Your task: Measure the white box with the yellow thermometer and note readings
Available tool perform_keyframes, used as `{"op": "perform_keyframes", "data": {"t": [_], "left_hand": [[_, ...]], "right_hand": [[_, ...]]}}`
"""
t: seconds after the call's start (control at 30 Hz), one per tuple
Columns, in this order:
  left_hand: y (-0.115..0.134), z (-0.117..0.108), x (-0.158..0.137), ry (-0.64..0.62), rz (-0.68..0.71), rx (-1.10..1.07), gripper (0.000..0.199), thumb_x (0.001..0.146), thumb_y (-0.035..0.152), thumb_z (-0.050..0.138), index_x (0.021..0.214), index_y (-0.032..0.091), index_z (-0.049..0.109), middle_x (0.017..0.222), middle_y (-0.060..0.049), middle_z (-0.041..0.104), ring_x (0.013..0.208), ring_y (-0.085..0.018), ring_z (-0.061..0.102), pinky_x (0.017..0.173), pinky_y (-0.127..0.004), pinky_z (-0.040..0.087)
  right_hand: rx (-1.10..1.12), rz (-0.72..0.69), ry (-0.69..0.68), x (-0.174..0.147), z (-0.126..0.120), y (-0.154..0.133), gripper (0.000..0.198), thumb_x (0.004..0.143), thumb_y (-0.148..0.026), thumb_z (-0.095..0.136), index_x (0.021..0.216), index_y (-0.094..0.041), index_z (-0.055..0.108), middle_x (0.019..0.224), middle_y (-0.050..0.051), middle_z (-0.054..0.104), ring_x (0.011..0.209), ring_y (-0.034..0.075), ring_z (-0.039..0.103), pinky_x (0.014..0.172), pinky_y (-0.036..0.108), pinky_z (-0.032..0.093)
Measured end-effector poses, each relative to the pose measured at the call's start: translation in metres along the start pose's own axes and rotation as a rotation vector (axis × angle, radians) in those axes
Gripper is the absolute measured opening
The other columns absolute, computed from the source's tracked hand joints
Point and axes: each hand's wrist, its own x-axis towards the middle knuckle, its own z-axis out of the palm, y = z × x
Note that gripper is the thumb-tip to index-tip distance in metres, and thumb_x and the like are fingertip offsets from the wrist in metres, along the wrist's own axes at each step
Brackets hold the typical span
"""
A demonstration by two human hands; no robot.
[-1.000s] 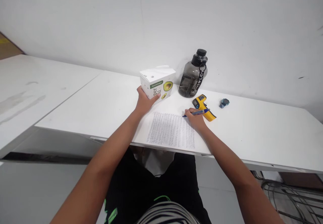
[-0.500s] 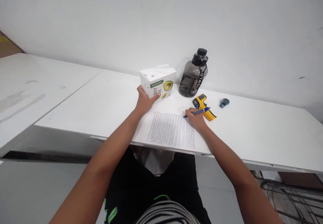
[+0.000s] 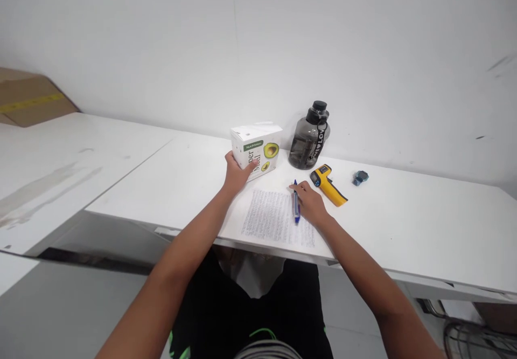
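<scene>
My left hand grips the lower left corner of a white carton with avocado pictures and a green label, which stands on the table. Between the fingers of my right hand is a blue pen, lying nearly straight toward me over the written sheet. One fingertip shows on the pen's far side; the thumb is hard to make out. Under the pen lies a white paper filled with dense lines of handwriting. Just beyond my right hand rests a yellow and black infrared thermometer.
A dark transparent water bottle with a black cap and strap stands behind, near the wall. A small blue-green watch-like item lies to the right. A cardboard box sits at the far left on the white table.
The pen has swung from a slanted writing hold to lying nearly lengthwise toward me, and my right fingers have stretched out. My left hand stays on the carton. The camera view has shifted.
</scene>
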Motion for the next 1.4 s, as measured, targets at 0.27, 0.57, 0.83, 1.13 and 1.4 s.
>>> {"op": "perform_keyframes", "data": {"t": [0.27,0.57,0.83,1.13,1.4], "left_hand": [[0.075,-0.002,-0.014,0.005,0.069,-0.375,0.068,0.064,0.053,0.084,0.111,0.022,0.046,0.118,-0.010,0.065,0.107,-0.026,0.067,0.092,-0.044,0.056],[0.164,-0.020,-0.072,-0.141,-0.048,-0.536,0.052,0.075,0.049,0.077,0.112,0.018,0.057,0.112,-0.013,0.072,0.112,-0.033,0.067,0.098,-0.052,0.054],[0.162,-0.028,-0.107,-0.165,-0.111,-0.518,0.054,0.075,0.048,0.078,0.117,0.020,0.057,0.115,-0.012,0.072,0.108,-0.034,0.069,0.095,-0.055,0.056],[0.152,-0.034,-0.139,-0.113,-0.079,-0.410,0.056,0.073,0.043,0.081,0.117,0.027,0.049,0.121,-0.008,0.068,0.109,-0.031,0.069,0.087,-0.049,0.061],[0.149,-0.037,-0.152,-0.078,-0.003,-0.387,0.063,0.069,0.043,0.084,0.119,0.029,0.048,0.120,-0.007,0.067,0.111,-0.030,0.067,0.087,-0.044,0.062]], "right_hand": [[-0.303,0.314,0.152,0.005,-0.036,0.017,0.060,0.093,-0.041,0.048,0.144,-0.011,0.042,0.124,0.023,0.056,0.113,0.037,0.054,0.088,0.050,0.044],[0.276,0.657,-0.011,0.008,-0.079,0.046,0.050,0.071,-0.050,0.072,0.104,-0.014,0.065,0.087,0.010,0.066,0.082,0.026,0.061,0.071,0.036,0.045],[0.638,0.257,0.088,-0.065,-0.145,-0.073,0.028,0.069,-0.041,0.075,0.088,-0.022,0.065,0.074,0.001,0.061,0.063,0.018,0.054,0.056,0.031,0.045],[0.467,0.103,-0.026,-0.081,-0.145,-0.134,0.034,0.073,-0.023,0.064,0.107,-0.028,0.064,0.081,0.001,0.066,0.065,0.019,0.057,0.056,0.029,0.046],[0.449,0.046,-0.070,-0.088,-0.147,-0.141,0.043,0.070,-0.020,0.064,0.113,-0.029,0.063,0.090,0.003,0.069,0.071,0.021,0.060,0.061,0.031,0.049]]}}
